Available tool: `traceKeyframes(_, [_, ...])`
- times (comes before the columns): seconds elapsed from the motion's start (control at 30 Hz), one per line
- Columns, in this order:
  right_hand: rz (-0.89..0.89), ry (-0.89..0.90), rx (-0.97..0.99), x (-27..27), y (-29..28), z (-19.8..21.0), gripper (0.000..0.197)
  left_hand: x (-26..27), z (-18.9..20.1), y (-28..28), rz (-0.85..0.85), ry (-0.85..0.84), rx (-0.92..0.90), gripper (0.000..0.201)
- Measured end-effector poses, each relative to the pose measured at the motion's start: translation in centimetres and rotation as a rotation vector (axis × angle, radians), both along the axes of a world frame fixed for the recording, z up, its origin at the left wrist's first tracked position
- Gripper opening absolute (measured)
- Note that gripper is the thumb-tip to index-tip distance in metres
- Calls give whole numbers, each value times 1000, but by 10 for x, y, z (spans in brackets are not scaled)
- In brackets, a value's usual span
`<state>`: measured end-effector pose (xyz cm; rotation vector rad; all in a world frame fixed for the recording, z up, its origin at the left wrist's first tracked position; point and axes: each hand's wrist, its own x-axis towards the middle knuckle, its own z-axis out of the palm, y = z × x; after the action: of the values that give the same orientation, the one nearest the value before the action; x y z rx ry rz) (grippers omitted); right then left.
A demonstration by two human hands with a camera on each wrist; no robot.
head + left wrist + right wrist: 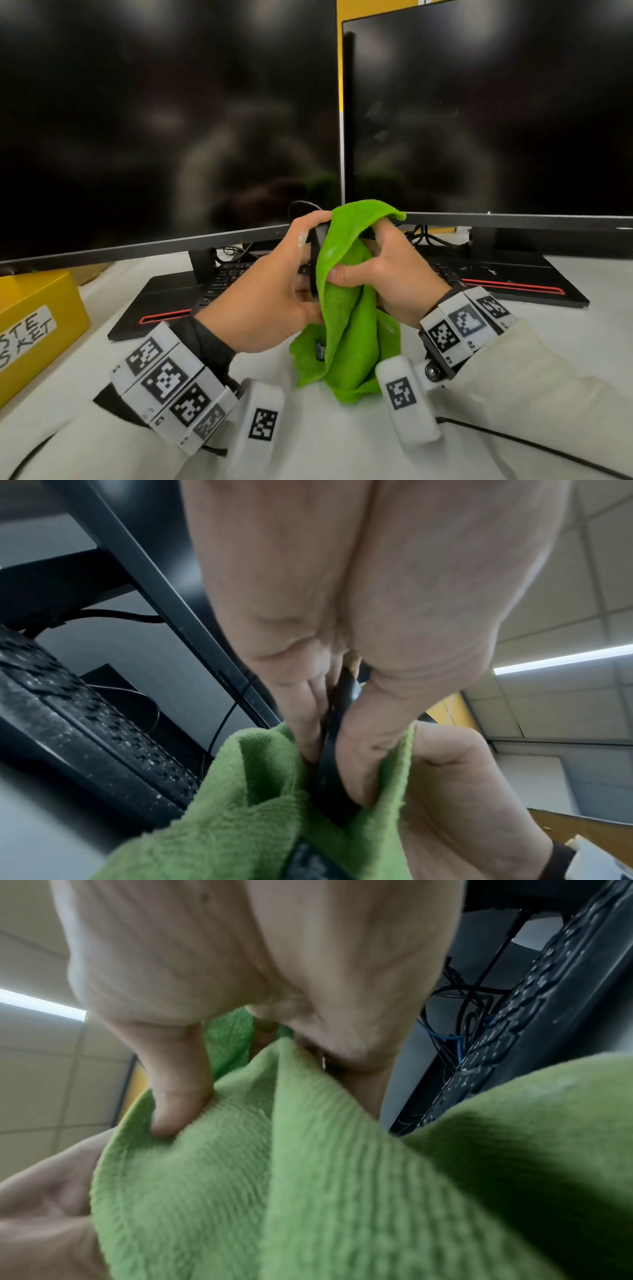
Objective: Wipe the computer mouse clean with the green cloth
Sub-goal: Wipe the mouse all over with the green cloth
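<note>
My left hand (274, 284) holds a black computer mouse (313, 260) on edge above the desk, fingers and thumb curled round it; only a thin black strip of the mouse shows. In the left wrist view the mouse (334, 753) sits pinched between my thumb and fingers. The green cloth (349, 308) is draped over the mouse's right side and hangs down to the desk. My right hand (383, 270) grips the cloth, thumb pressing it against the mouse. The right wrist view shows the thumb sunk into the cloth (308, 1177).
Two dark monitors (164, 120) (496, 109) stand close behind the hands, with a black keyboard (222, 281) under them. A yellow box (37, 325) sits at the left on the white desk (325, 445). A black cable (531, 445) runs along the desk at lower right.
</note>
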<state>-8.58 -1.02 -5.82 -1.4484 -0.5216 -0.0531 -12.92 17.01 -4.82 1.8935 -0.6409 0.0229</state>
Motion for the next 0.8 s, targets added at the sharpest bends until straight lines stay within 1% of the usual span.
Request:
traceKeyframes(0.17, [1, 90, 165, 1, -1, 5, 52, 0, 1, 1, -14, 0, 13, 102])
traceKeyframes(0.3, [60, 124, 172, 1, -2, 3, 47, -1, 3, 4, -17, -16, 41, 105])
traceKeyframes(0.37, [93, 95, 141, 1, -3, 0, 54, 1, 3, 6, 2, -16, 50, 110])
traceKeyframes(0.43, [76, 48, 40, 1, -2, -3, 74, 2, 3, 6, 23, -24, 73, 112])
traceKeyframes(0.47, [55, 31, -17, 0, 0, -3, 83, 2, 4, 4, 27, -25, 83, 112])
traceKeyframes(0.5, [29, 19, -44, 0, 2, -3, 87, 1, 3, 4, 21, -28, 83, 108])
traceKeyframes(0.53, [1, 10, -39, 0, 3, -3, 86, 2, 3, 3, 6, -28, 66, 102])
traceKeyframes(0.57, [-27, 6, -18, 1, 3, -2, 81, 2, 2, 3, -16, -30, 62, 95])
traceKeyframes(0.6, [-49, 6, 10, 1, 4, -1, 73, 1, 3, 3, -24, -48, 87, 93])
traceKeyframes(0.67, [-68, 7, 68, -1, 4, 3, 50, -1, 3, 2, -11, -115, 179, 97])
traceKeyframes(0.73, [-85, 22, 107, -1, 4, 5, 30, -3, 4, 3, 11, -123, 224, 92])
traceKeyframes(0.77, [-89, 40, 120, -1, 4, 7, 24, -5, 5, 3, 39, -174, 287, 85])
traceKeyframes(0.8, [-86, 55, 130, -2, 4, 7, 21, -8, 7, 2, 96, -264, 391, 78])
